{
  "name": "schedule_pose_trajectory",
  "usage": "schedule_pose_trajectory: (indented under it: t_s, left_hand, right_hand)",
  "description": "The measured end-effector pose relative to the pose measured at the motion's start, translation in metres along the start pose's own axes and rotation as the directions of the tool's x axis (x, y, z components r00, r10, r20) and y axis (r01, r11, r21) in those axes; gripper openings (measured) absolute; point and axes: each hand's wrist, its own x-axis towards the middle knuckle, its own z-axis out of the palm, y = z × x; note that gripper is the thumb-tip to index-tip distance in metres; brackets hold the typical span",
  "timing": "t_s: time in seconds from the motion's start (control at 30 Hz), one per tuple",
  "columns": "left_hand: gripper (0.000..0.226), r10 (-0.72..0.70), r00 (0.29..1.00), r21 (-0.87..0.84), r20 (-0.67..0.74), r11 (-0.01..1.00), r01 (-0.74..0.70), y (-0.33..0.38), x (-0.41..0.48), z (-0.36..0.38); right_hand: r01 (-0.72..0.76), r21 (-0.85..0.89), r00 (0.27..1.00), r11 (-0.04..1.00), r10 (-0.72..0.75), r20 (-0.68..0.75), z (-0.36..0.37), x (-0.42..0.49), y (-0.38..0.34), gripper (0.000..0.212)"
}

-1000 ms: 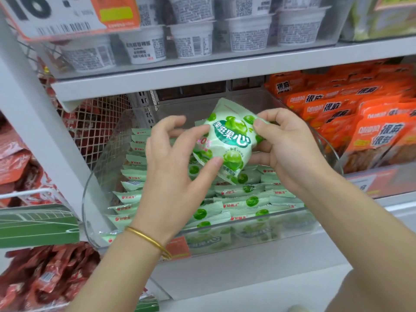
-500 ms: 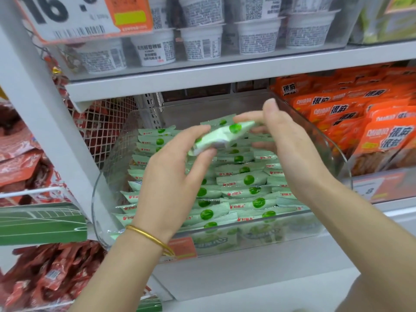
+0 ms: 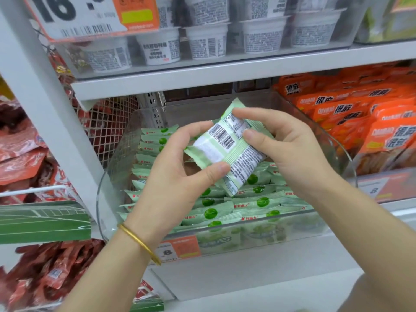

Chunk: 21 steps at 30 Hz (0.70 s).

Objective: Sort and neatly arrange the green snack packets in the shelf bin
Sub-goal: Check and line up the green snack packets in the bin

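Green packets [image 3: 247,202] lay in rows inside the clear bin [image 3: 105,194] on the middle shelf, most of them on edge with their green dots showing; a left column ran back along the bin's wall and wider rows filled the front and right; one loose packet [image 3: 225,152] was up above them, over the middle of the bin, tilted, its barcode side toward the camera; the left hand [image 3: 175,181] pinched its lower left edge between thumb and curled fingers; the right hand [image 3: 290,154] pinched its upper right part, forefinger on the top corner and thumb on the printed back, the other fingers loosely bent behind it; neither hand touched the rows below; a gold bangle [image 3: 140,243] sat on the left wrist; orange packs [image 3: 360,113] filled the next bin to the right and white cups [image 3: 207,41] stood on the shelf above; by my reading the sorting was well along, since the visible rows looked largely lined up and alike, though those at the front overlapped a little unevenly; what was left was to turn the loose packet to match its fellows and slot it into a row; the hands hid the middle of the bin, so whether a space or more strays waited there could not be told.
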Motion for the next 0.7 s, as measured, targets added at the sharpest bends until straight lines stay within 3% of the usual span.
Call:
schedule_pose_trajectory:
  t_s: [0.3, 0.4, 0.5, 0.6, 0.63, 0.7]
  left_hand:
    - [0.059, -0.009, 0.999, 0.013, -0.031, 1.000, 0.010, 0.002, 0.002, 0.003]
    - [0.054, -0.114, 0.983, -0.085, -0.147, 0.991, 0.102, 0.000, 0.002, 0.009]
    - [0.040, -0.246, 0.919, -0.109, -0.307, 0.969, 0.223, -0.004, 0.007, 0.010]
    - [0.023, -0.362, 0.876, -0.237, -0.318, 0.925, 0.296, -0.011, 0.016, 0.000]
    - [0.016, -0.389, 0.870, -0.262, -0.302, 0.912, 0.317, -0.012, 0.019, -0.003]
    - [0.006, -0.442, 0.853, -0.309, -0.277, 0.882, 0.356, -0.014, 0.027, -0.008]
  right_hand:
    - [-0.017, 0.017, 1.000, 1.000, 0.017, -0.013, 0.000, 0.003, 0.004, 0.030]
    - [-0.092, -0.002, 0.995, 0.996, 0.092, -0.046, -0.003, 0.003, 0.009, 0.028]
    - [-0.237, -0.053, 0.971, 0.970, 0.237, -0.008, -0.004, 0.002, 0.010, 0.024]
    - [-0.326, 0.080, 0.945, 0.942, 0.324, 0.036, -0.005, 0.001, 0.003, 0.045]
    - [-0.305, 0.024, 0.952, 0.952, 0.304, 0.028, -0.005, 0.000, 0.002, 0.049]
    - [-0.157, -0.272, 0.985, 0.949, 0.171, 0.028, -0.006, 0.002, 0.002, 0.049]
